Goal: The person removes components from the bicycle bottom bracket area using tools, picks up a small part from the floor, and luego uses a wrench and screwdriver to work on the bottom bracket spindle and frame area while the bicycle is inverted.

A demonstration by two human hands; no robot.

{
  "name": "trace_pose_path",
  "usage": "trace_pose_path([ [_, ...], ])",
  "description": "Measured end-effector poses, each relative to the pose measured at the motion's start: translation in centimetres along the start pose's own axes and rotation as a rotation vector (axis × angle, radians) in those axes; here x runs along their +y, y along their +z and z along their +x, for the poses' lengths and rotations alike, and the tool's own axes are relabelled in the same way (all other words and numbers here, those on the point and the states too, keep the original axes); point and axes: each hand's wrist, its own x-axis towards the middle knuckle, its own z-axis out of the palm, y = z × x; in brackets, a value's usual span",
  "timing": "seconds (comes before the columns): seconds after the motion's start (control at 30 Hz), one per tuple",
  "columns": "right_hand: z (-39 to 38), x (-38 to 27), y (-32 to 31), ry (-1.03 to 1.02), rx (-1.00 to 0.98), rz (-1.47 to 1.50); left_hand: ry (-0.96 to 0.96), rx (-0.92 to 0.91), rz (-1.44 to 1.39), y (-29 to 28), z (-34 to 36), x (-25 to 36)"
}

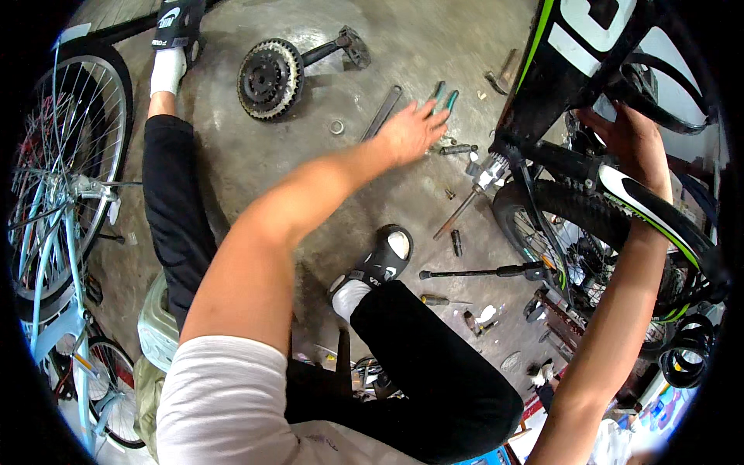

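My left hand (409,133) hovers over the concrete floor, fingers spread, blurred, beside green-handled pliers (445,101) and a grey wrench (381,112). My right hand (632,139) grips the black, white and green bicycle frame (535,116) at the right, its fingertips partly hidden behind it. A metal tool with a long rod (484,178) sticks out from the frame's bottom bracket. Small cylindrical parts (457,149) lie just right of my left hand.
A crankset (271,81) lies at the top. A kickstand (480,273) projects beneath the frame, near a screwdriver (438,301) and scattered parts. Light blue bicycles (74,248) stand at the left. My legs and sandalled feet rest on the floor.
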Motion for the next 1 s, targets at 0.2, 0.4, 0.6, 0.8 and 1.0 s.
trace_pose_path([
  [0.2,1.5,-5.4,3.3,0.498,0.430,0.654,0.122,-0.181,0.078,1.9,5.2,-3.3],
  [0.4,1.4,-5.2,4.1,0.443,0.447,0.650,0.217,0.006,0.172,-1.6,2.9,-2.4],
  [0.6,1.2,-7.8,6.0,0.396,0.345,0.541,-0.237,0.100,-0.258,-9.6,-6.7,-1.0],
  [0.8,0.9,-9.4,6.3,0.359,0.314,0.571,-0.680,0.110,-0.860,-16.4,-20.9,1.8],
  [1.0,-0.5,-10.5,8.3,0.381,0.334,0.396,-1.023,-0.185,-1.588,-19.5,-29.8,3.9],
])
